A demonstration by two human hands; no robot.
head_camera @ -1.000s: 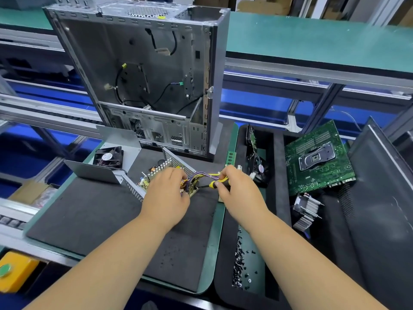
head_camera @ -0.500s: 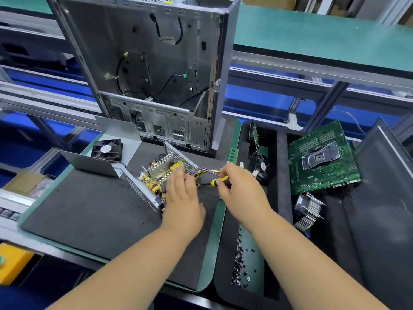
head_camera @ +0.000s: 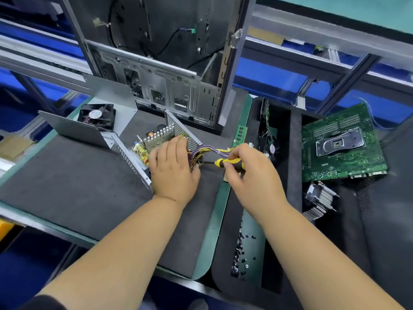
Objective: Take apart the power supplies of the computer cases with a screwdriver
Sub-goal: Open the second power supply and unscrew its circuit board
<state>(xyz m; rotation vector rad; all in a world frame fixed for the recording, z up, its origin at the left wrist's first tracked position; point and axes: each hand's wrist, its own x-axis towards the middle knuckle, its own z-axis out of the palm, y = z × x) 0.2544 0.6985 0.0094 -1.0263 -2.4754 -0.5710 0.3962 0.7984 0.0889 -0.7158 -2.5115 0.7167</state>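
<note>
A dark mat covers the bench. On it the opened power supply lies in front of the computer case. The left hand presses it with straight fingers. The right hand grips the screwdriver, its tip at the wires. The mat's left part is free.

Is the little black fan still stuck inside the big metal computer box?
No, the fan sits on the power supply cover, outside the computer case.

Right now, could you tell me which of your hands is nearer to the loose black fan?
Left. The left hand rests on the opened power supply, right of the fan; the right hand grips the screwdriver farther right.
</note>
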